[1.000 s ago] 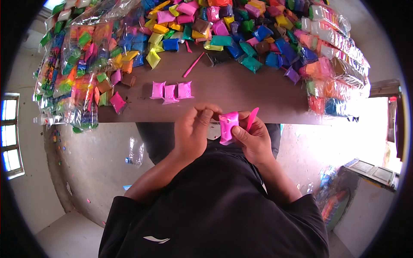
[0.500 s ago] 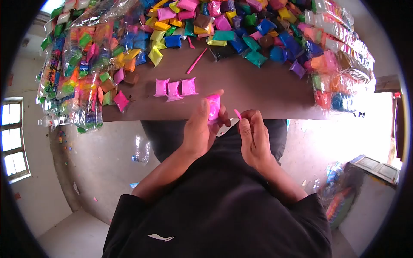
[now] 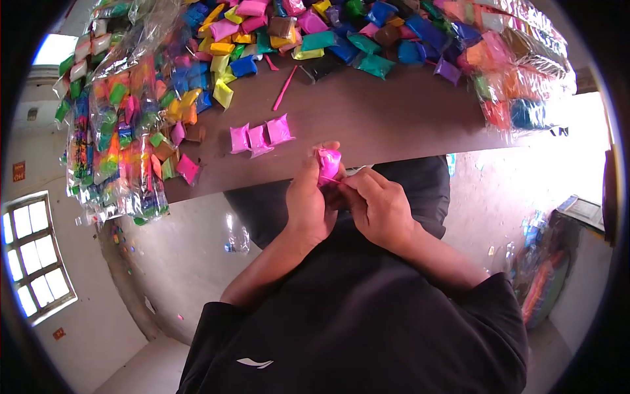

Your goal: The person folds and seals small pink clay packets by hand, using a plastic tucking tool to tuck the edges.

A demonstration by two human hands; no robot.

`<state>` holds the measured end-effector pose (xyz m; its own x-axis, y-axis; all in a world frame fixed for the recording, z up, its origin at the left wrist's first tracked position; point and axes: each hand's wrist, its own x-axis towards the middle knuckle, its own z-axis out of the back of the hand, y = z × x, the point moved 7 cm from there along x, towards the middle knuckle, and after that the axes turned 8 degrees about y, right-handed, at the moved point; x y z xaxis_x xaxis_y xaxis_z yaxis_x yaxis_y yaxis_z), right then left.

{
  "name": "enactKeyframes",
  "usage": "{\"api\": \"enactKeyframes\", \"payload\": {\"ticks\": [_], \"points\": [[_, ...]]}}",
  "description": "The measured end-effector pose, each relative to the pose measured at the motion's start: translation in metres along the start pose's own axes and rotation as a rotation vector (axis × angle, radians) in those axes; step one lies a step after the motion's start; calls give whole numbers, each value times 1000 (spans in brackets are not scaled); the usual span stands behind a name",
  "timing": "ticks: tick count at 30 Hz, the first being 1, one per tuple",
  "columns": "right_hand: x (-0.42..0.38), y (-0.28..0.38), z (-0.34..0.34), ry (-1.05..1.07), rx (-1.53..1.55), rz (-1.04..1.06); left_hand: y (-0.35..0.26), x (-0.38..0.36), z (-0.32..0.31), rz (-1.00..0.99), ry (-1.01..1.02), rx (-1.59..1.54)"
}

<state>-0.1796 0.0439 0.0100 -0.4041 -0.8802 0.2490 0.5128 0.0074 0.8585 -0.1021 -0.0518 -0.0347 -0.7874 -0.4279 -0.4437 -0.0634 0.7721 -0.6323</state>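
Note:
My left hand (image 3: 308,194) is closed around a small pink clay packet (image 3: 329,162), its glossy wrapper showing between thumb and fingers. Close beside it, my right hand (image 3: 380,205) pinches a thin pink plastic stick (image 3: 333,180), whose tip overlaps the packet's lower end. Beyond the hands, three pink packets lie side by side on the brown table: a left one (image 3: 239,139), a middle one (image 3: 260,140) and a right one (image 3: 280,129). Farther back rests a longer pink plastic tool (image 3: 284,88).
A heap of colourful clay packets (image 3: 315,41) covers the back of the table (image 3: 394,118). Clear bags of packets are piled at the left (image 3: 118,138) and right (image 3: 518,79) sides. The table's near edge runs just in front of my body, above my dark-trousered lap.
My right hand has moved left, bringing the pink stick from apart to the lower end of the packet in my left hand. The view has tilted and shifted slightly.

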Motion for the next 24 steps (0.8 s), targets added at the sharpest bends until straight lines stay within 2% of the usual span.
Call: {"api": "enactKeyframes", "payload": {"ticks": [2, 4, 5, 6, 7, 8, 10, 11, 12, 13, 14, 16, 17, 19, 20, 21, 23, 24], "points": [[4, -1, 4, -4, -55, 24, 1, -2, 7, -6, -71, 27], [13, -7, 17, -112, -187, 63, 3, -4, -4, 54, 221, -194], [15, -15, 22, -169, -131, -20, 6, -6, -4, 59, 223, -189], [15, -12, 23, -178, -131, -18, 4, -8, -5, 80, 85, -164], [13, 2, 21, -145, -100, 92, 2, -11, -4, 99, -57, -139], [10, 13, 17, -111, -66, 194, 0, -13, -13, 103, -60, -133], [12, 9, 17, -114, -115, 182, -5, -15, -15, 97, -262, -65], [17, -1, 23, -140, -134, 133, -2, -14, -11, 99, -255, -61], [20, -8, 29, -163, -150, 84, -4, -11, -16, 55, -113, -71], [19, -3, 31, -143, -115, 139, -6, -10, -22, 10, 25, -80], [18, 1, 29, -143, -112, 141, -3, -9, -22, 9, 23, -78], [13, 19, 23, -117, -82, 274, -6, -13, -24, 10, -239, -5], [15, 17, 26, -116, -105, 243, -5, -13, -20, 11, -234, -3], [20, 6, 32, -126, -124, 188, -4, -11, -18, 3, -56, -16], [22, 0, 34, -137, -139, 134, -3, -10, -15, 1, -54, -15], [20, 13, 36, -122, -104, 223, -8, -11, -16, -70, -31, 66], [15, 22, 31, -85, -129, 232, -11, -10, -16, -145, -12, 145], [15, 25, 28, -53, -158, 234, -22, -12, -17, -299, -55, 376]]}}
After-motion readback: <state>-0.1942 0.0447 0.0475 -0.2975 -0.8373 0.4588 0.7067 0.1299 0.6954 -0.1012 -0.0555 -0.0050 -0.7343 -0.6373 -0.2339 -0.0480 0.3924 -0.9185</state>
